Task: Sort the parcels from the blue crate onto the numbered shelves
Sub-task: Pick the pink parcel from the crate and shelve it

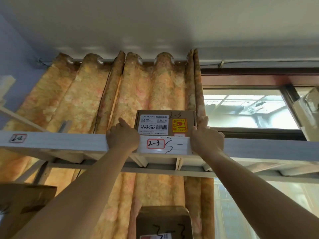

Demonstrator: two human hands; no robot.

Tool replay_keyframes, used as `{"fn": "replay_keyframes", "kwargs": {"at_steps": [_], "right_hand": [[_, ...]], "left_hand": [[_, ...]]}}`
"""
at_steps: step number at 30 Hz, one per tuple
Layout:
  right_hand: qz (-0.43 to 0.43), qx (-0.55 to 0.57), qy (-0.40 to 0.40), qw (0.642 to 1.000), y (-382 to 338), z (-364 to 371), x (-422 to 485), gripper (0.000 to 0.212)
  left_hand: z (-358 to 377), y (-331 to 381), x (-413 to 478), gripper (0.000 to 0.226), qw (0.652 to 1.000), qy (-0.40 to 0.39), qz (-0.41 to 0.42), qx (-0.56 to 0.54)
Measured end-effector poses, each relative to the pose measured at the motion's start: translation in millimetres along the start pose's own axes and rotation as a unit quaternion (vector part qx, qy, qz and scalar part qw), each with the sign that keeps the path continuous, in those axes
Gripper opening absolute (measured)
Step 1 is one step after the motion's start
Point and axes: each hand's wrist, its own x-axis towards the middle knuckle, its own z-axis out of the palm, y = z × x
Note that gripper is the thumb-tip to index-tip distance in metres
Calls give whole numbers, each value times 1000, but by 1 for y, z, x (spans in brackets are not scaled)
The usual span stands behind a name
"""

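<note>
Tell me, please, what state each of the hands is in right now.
Left hand: touches the cardboard box; grip cannot be told.
Right hand: grips the box's right edge.

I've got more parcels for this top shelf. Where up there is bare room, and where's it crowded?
Seen from below, likely free: above the shelf rail between the 2-2 label and left hand, bar a thin strut; and from right hand to the wrapped parcel far right. Crowded: the box above the 2-3 label, hands flanking it.

The white shelf point(69, 143) has a 2-2 tag point(17, 138) on the left. A brown box point(165, 122) sits on it, just above the 2-3 tag point(155, 143)
</note>
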Motion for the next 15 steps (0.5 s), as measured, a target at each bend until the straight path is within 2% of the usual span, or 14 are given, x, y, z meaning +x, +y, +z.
{"fn": "replay_keyframes", "kwargs": {"at_steps": [4,8,12,15], "right_hand": [[-12,68,2,998,7,-3,-17,55],[-95,38,11,995,5,-4,-52,58],[-263,61,-17,963,-36,-10,-90,60],[-319,177,-67,929,-89,-20,-121,54]], "left_hand": [[-7,-24,-17,56,995,-64,67,22],[-22,-62,-50,57,977,-99,175,63],[-55,-102,-83,55,960,-154,193,134],[-89,-130,-112,43,965,-143,166,143]]}}
